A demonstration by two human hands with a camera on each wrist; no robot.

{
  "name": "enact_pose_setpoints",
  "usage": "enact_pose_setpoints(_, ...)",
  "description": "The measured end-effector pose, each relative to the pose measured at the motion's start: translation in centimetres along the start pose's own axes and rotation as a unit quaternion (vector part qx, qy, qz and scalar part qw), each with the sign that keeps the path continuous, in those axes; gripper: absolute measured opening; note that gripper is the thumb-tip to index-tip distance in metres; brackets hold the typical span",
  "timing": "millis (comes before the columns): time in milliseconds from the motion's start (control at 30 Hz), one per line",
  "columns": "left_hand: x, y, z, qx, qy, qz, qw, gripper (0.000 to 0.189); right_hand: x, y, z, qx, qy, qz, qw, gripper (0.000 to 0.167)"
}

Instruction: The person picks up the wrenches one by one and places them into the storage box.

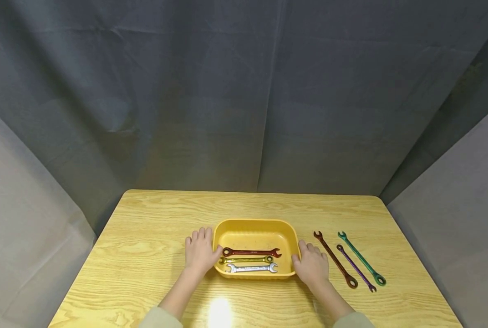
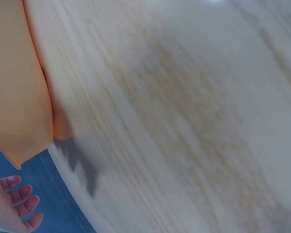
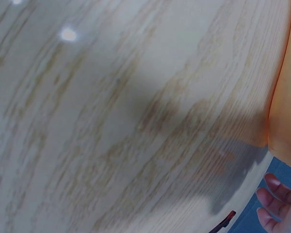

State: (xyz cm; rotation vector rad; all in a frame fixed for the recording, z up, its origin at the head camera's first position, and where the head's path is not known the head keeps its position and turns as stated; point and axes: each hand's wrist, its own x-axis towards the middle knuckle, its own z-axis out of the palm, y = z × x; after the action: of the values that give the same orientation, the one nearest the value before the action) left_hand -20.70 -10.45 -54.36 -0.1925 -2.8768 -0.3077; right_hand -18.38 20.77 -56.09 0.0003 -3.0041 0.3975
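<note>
Tray flanked on both sides

Left hand: fingers extended, thumb at the rim. Inside lie a red wrench, yellow wrench and silver wrench, their lettering too small to read. Right hand touches the other end, fingers loosely extended. Beyond, a brown wrench, purple wrench and green wrench. Sleeves are cut off.

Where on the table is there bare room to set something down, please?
Bare wood lies from the left grip to the left edge of the table, and behind the yellow tray up to the far edge. Inside, the back part is free behind the red wrench. It is crowded right of the right grip, where three wrenches lie.
</note>
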Motion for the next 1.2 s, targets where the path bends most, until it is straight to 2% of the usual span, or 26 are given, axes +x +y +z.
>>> enact_pose_setpoints(133, -0.3, -0.1, 0.2, -0.005, -0.021, -0.006, 0.9997, 0.056, 0.0, 0.0, -0.1, 0.001, -0.001, -0.001, 1.0000, 0.039)
enact_pose_setpoints(333, -0.5, -0.2, 0.5, -0.018, -0.031, -0.016, 0.9992, 0.055, -0.1, 0.0, -0.1, 0.001, -0.006, 0.002, 1.0000, 0.041)
enact_pose_setpoints(633, -0.6, -0.2, 1.1, -0.034, -0.063, -0.026, 0.9971, 0.053, 0.0, 0.0, -0.1, -0.002, -0.006, 0.000, 1.0000, 0.040)
enact_pose_setpoints(1200, -0.7, 0.0, 1.0, -0.035, -0.069, -0.025, 0.9967, 0.045, 0.0, 0.0, -0.2, -0.011, 0.003, -0.002, 0.9999, 0.046)
